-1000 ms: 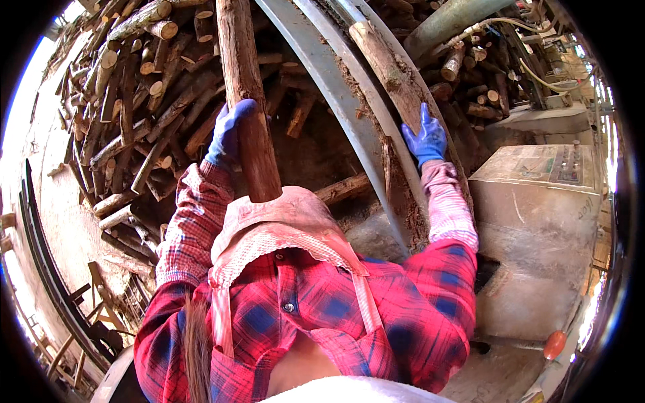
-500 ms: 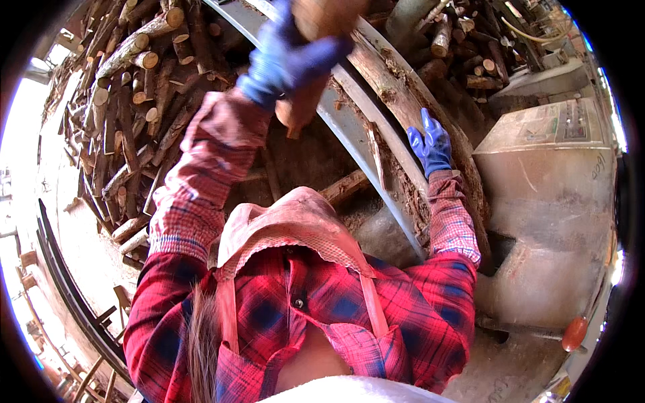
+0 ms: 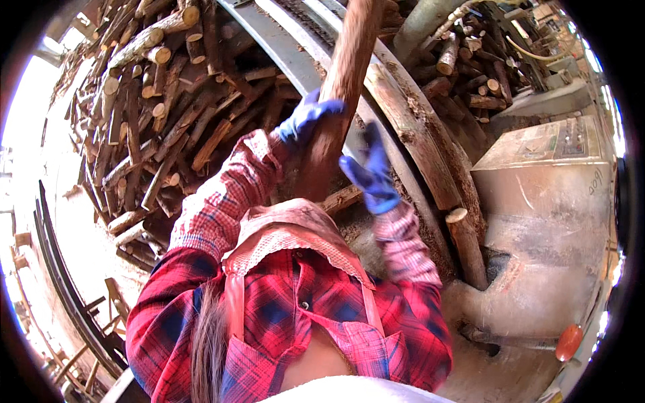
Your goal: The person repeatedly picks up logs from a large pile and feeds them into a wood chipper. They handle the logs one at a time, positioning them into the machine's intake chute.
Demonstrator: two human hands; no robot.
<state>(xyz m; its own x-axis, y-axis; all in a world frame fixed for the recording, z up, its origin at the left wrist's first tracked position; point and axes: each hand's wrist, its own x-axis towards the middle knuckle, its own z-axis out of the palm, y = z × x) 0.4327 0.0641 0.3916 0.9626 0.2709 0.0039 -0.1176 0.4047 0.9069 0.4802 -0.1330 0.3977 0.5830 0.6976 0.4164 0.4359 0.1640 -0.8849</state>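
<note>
A long reddish-brown log (image 3: 349, 64) slants up and away in front of me, its lower end blurred. My left hand (image 3: 306, 121), in a blue glove, grips it from the left side. To the right of the log, my right hand (image 3: 371, 176) is raised in a matching glove. Its fingers are spread, with nothing in them. Beyond that hand a paler log (image 3: 410, 131) lies along the metal trough (image 3: 437, 111). A shorter log (image 3: 467, 245) lies end to end with it on the near side.
A big pile of cut logs (image 3: 161, 111) fills the left side. More logs (image 3: 477, 74) are heaped at the far right. A large dusty metal housing (image 3: 537, 195) stands to the right, with a red knob (image 3: 569, 342) at its lower part. Bark scraps line the trough.
My left hand and its log have come nearer and lower. My right hand has left the log in the trough and moved left. The shorter log now shows where my right arm was.
</note>
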